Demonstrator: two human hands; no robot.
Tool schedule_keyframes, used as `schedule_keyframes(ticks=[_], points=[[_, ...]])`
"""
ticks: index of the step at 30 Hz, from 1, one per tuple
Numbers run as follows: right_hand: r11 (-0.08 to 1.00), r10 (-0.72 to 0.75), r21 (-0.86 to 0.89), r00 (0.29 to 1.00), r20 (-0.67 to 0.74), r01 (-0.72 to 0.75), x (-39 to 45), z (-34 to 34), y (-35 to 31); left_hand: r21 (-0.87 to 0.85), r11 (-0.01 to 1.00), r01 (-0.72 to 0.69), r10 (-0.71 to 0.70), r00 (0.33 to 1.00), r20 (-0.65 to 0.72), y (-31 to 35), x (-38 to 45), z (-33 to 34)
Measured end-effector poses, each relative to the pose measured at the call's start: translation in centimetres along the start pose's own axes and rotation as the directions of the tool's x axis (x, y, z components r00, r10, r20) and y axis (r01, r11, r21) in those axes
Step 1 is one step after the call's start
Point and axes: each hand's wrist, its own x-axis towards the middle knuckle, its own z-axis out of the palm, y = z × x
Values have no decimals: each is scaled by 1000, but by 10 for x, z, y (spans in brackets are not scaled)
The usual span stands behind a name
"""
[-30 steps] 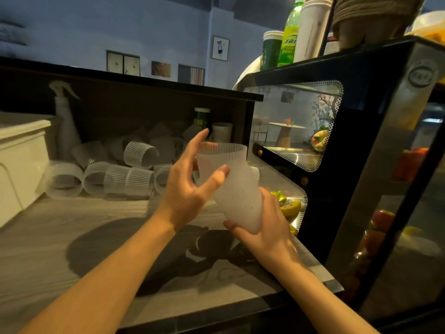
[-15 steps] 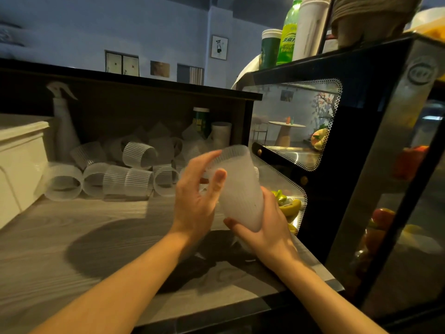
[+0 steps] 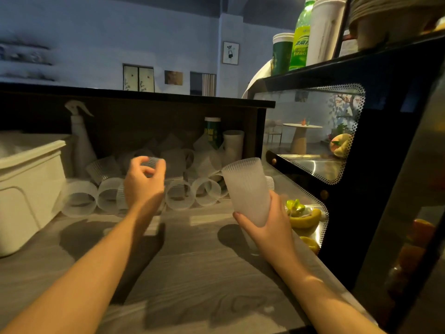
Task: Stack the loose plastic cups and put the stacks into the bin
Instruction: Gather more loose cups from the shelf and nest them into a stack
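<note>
left hand (image 3: 144, 182) has left the stack (image 3: 248, 189), perhaps empty.

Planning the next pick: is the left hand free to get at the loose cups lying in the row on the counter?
Probably yes. The left hand hangs open just above the row of loose cups, nothing between; the right hand holds the stack.

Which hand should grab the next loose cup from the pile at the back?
Left. The left hand is empty, half open, right in front of the loose cups. The right hand is busy gripping the stack.
</note>
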Motion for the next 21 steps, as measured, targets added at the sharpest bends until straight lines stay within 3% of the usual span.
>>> schedule_keyframes(ticks=[3,6,10,15,21], points=[[996,33,78,999,2,-33,0,4,9,63,990,128,-119,984,-135,-13,36,0],[995,39,88,999,-3,-38,2,4,12,317,923,220,-214,975,-52,-26,57,4],[995,31,93,999,12,-32,3,8,14,566,799,204,-284,957,54,-36,69,19],[995,22,100,1000,7,-22,5,8,18,620,745,247,-298,954,-21,-23,75,33],[995,11,102,1000,25,-13,5,8,16,421,873,248,-268,963,-10,-28,72,30]])
